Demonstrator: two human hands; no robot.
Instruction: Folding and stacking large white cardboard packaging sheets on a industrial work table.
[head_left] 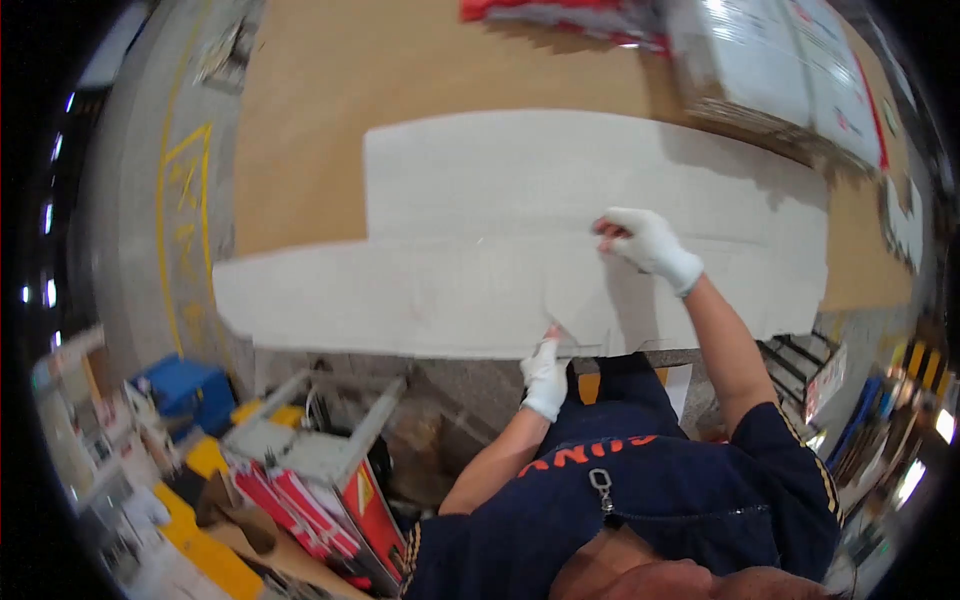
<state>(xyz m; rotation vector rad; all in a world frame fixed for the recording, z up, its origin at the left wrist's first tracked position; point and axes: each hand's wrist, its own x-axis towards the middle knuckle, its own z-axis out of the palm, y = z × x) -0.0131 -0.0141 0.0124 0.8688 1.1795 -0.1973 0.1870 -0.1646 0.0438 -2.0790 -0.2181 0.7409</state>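
- Watching remotely, I can't tell whether the left hand [545,378] pinches the white cardboard sheet [500,262].
- Right hand [643,245]: loosely curled, contents unclear.
- One-sided tugging could crease the sheet.

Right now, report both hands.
Left hand: at near edge of white sheet; grip cannot be told.
Right hand: partly curled above the sheet; whether holding anything, cannot tell.

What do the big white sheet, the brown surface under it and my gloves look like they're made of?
White sheet: probably cardboard, matte, with a long straight crease. Brown surface: perhaps paper or board, plain and dull. Gloves: apparently knitted fabric, matte, soft-looking and close-fitting.
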